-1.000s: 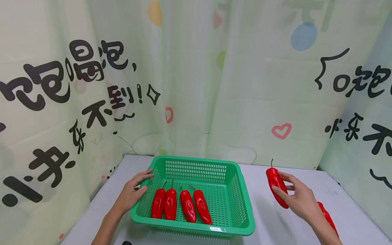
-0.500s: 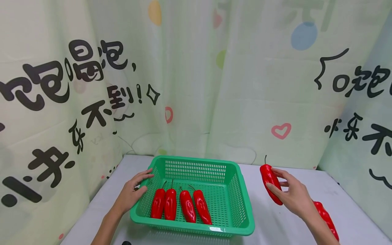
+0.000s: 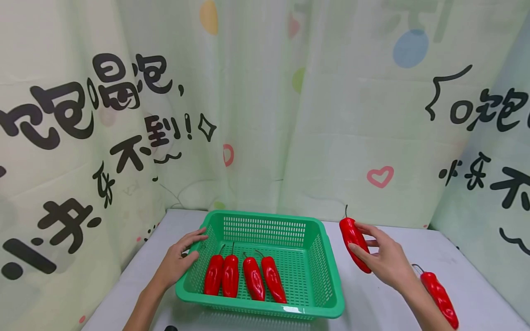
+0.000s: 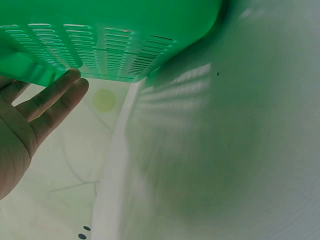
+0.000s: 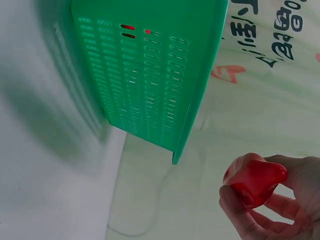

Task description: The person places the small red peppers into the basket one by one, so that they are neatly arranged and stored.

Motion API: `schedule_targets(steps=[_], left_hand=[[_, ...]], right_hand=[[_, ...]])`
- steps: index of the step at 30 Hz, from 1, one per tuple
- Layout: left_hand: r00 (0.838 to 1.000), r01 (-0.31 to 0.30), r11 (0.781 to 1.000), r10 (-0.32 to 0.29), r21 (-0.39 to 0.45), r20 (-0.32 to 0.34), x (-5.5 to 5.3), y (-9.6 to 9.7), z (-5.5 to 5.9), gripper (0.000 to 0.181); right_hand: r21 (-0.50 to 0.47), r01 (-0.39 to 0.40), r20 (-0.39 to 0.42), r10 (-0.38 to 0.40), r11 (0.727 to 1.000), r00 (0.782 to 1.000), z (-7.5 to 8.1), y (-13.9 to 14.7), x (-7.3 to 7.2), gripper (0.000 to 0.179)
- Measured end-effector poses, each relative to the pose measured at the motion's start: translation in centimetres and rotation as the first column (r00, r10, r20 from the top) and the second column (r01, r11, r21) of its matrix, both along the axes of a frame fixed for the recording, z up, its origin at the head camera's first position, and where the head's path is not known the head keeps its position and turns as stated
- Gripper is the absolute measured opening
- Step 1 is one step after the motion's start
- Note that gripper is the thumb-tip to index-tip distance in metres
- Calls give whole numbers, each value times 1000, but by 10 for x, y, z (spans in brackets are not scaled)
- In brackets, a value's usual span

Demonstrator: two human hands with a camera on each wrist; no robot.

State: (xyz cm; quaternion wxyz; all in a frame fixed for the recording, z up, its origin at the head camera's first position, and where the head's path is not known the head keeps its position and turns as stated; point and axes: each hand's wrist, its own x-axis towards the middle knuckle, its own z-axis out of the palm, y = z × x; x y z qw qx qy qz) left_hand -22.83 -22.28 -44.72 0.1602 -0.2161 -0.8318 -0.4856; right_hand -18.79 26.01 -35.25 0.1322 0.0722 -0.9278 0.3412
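My right hand point(image 3: 384, 258) pinches a red chili pepper point(image 3: 354, 243) between thumb and fingers, stem up and tilted, above the table to the right of the green basket point(image 3: 333, 276). In the right wrist view the held pepper shows its lower end. Inside the basket, several red peppers point(image 3: 253, 278) lie side by side toward the left. My left hand point(image 3: 179, 261) rests at the basket's left rim; its extended fingers point(image 4: 62, 102) touch the outer wall in the left wrist view. Another red pepper point(image 3: 440, 299) lies on the table beyond my right forearm.
The white table point(image 3: 364, 308) carries the basket near its middle. Pale printed curtains point(image 3: 265, 115) hang behind and at both sides. A small black object point(image 3: 171, 328) shows at the front edge of the head view.
My right hand has moved left with the pepper, closer to the basket, uncovering more of the pepper on the table. The left hand and basket have stayed in place.
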Motion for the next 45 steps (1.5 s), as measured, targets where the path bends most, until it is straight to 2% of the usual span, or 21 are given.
schedule_targets(steps=[8,20,29,45], left_hand=[[1000,-10,1000,10,5,22,-3,-1,-1,44],[1000,-12,1000,12,-8,20,-3,-2,-2,43],[1000,-11,1000,11,-6,18,-3,-1,-1,43],[1000,-14,1000,14,-10,14,-2,-1,0,42]], right_hand=[[-14,-36,-20,36,999,999,3,-14,1,71],[-3,-117,-64,117,993,991,8,-33,-1,67],[-13,-175,-26,175,984,984,13,-46,-1,68],[68,-282,25,281,957,959,12,-65,-7,58]])
